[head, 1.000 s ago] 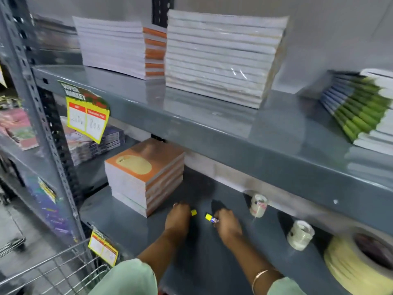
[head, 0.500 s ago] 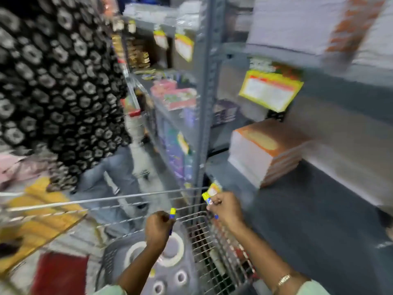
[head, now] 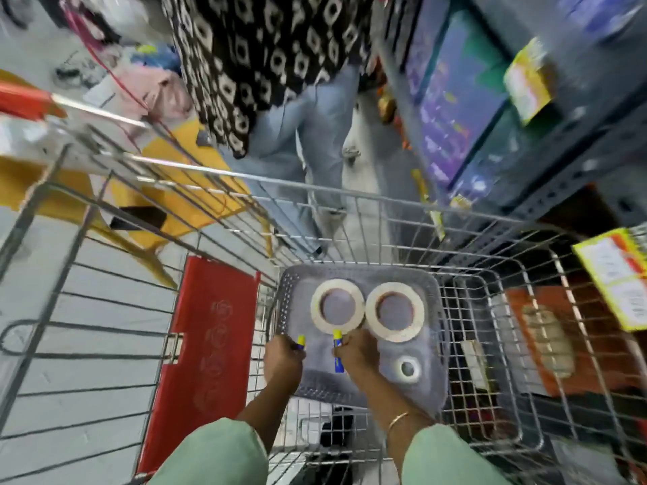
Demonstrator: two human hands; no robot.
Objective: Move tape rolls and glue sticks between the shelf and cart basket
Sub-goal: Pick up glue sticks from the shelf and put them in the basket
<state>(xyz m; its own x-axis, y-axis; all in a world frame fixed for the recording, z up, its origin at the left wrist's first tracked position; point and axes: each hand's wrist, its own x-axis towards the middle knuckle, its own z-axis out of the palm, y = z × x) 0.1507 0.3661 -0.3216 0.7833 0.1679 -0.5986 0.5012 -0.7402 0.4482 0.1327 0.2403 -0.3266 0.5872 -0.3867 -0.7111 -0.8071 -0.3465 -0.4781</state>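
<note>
Both hands [head: 317, 357] hold glue sticks [head: 338, 351] over basket [head: 434, 348].

Three tape rolls lie flat in the grey basket [head: 353, 386] inside the wire cart [head: 518, 344]: two large ones side by side toward the basket's far edge, the left large roll [head: 338, 306] and the right large roll [head: 394, 311], and one small roll [head: 407, 369] near the right edge. Two glue sticks show, blue with yellow caps: one glue stick [head: 301, 342] in the left hand [head: 283, 361], the other glue stick [head: 338, 351] in the right hand [head: 357, 351]. Two hands in all.
</note>
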